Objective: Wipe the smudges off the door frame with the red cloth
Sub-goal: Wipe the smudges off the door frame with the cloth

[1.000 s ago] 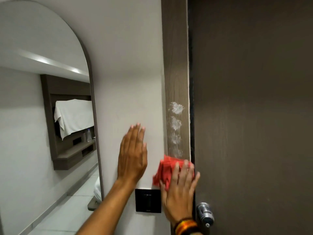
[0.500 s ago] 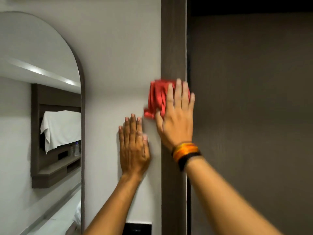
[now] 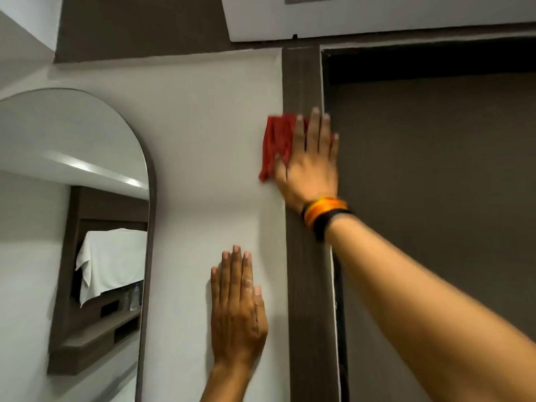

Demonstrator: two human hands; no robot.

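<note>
The dark wood door frame (image 3: 310,300) runs upright between the white wall and the brown door. My right hand (image 3: 310,166) lies flat high on the frame and presses the red cloth (image 3: 275,143) against it; part of the cloth sticks out left over the wall. An orange and black band circles that wrist. My left hand (image 3: 236,311) rests flat on the white wall, lower down and left of the frame, fingers together, holding nothing. No smudges show on the visible stretch of frame below the cloth.
The closed brown door (image 3: 435,198) fills the right side. An arched mirror (image 3: 72,227) hangs on the wall at the left and reflects a shelf with a white towel. The frame's top corner and ceiling panel (image 3: 377,15) are just above the cloth.
My right hand has swept the red cloth upward along the frame, from below the white smudges to near the frame's top. The smudges no longer show. My left hand stays flat on the wall.
</note>
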